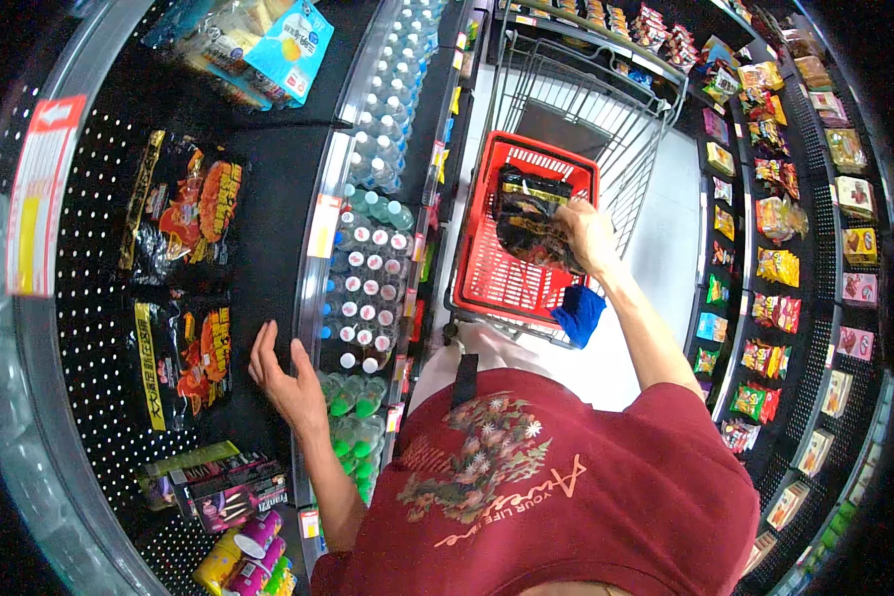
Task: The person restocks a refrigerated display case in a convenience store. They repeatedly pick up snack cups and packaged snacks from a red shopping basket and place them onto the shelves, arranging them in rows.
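My right hand (585,235) grips the edge of a black plastic snack bag (530,227) with a yellow strip. The bag is over the inside of a red plastic shopping basket (486,272); whether a second bag lies under it I cannot tell. That basket sits on a wire shopping cart (644,160). A blue cloth-like item (579,316) hangs at the basket's near right corner. On the left, my left hand (287,376) holds nothing, fingers apart, at the front of a black shelf (264,246). Two similar black snack bags, an upper one (186,205) and a lower one (186,365), stand on that shelf.
Rows of bottled drinks (369,283) fill the lower shelf beside me. Boxes (231,492) and canisters (257,536) stand at lower left, a blue-labelled food pack (283,52) at upper left. Across the aisle floor (659,223), shelves hold packaged snacks (775,264).
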The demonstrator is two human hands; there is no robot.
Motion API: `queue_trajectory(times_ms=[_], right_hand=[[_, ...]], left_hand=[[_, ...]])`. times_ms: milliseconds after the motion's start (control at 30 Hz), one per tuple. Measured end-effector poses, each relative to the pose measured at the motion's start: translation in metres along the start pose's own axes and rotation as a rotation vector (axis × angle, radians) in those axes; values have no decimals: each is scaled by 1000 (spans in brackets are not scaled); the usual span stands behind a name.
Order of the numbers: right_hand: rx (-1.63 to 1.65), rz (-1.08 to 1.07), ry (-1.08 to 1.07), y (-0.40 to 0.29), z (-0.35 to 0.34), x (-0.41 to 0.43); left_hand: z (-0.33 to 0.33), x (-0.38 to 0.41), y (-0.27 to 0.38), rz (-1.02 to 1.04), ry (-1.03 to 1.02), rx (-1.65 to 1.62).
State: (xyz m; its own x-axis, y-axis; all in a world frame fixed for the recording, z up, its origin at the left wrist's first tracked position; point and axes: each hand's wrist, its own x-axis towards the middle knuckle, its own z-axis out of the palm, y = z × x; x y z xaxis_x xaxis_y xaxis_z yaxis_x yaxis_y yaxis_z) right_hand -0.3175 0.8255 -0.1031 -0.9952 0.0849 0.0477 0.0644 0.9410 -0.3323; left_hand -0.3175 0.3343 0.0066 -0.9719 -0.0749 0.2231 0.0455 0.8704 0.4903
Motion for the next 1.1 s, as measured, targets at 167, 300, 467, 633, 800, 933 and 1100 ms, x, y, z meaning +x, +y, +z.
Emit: queue_trajectory(times_ms=[167,300,467,633,800,933,1100], right_hand=[[10,72,-110,51,80,-4],[-24,79,-148,63,129,-5],[-20,82,-234,89,195,-4],[-24,47,-260,99,223,0],[-112,241,-453,103,238,12],[-21,67,-222,147,272,3],[-39,237,-378,123,239,26]], left_hand=[[7,-17,-17,-176,-165,235],[8,-16,-11,-199,-230,312],[6,-11,-1,-223,-313,358],[5,-14,-2,-211,-329,349],[5,-11,8,-209,-341,406],[5,-6,9,-214,-353,369],[1,-12,14,-271,-342,378]])
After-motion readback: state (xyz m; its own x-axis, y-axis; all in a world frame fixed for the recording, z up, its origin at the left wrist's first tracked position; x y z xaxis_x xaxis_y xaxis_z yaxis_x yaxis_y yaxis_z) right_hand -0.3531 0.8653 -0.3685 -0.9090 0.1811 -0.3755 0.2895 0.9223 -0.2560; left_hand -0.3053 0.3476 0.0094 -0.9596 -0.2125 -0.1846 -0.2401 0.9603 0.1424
